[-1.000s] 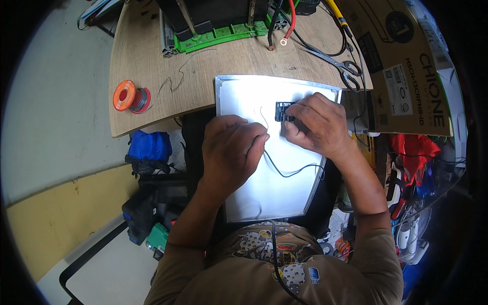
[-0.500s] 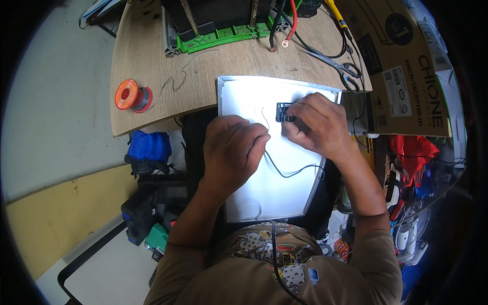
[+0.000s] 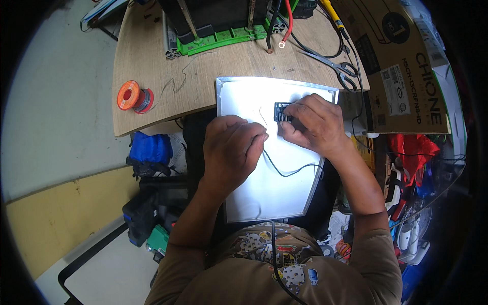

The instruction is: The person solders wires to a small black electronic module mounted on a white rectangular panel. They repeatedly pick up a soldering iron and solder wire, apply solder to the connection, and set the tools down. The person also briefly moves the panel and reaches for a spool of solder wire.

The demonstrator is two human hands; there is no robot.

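A white panel with a thin metal frame leans between my lap and the table edge, its white face up. My left hand is closed in a pinch over it, on a black cable that loops out below the fingertips toward the panel's right edge. A thin bare wire curves up from those same fingers. On the panel's upper part sits a small black open junction box with slots inside. My right hand is closed around its right side, fingers and thumb hiding that part.
On the wooden table lie a solder spool, a loose thin wire and scissors. A dark battery on a green base stands behind, beside a red ring-ended lead. A cardboard box stands right.
The view has shifted very slightly. Both hands keep nearly the same places and grips on the cable and the junction box.
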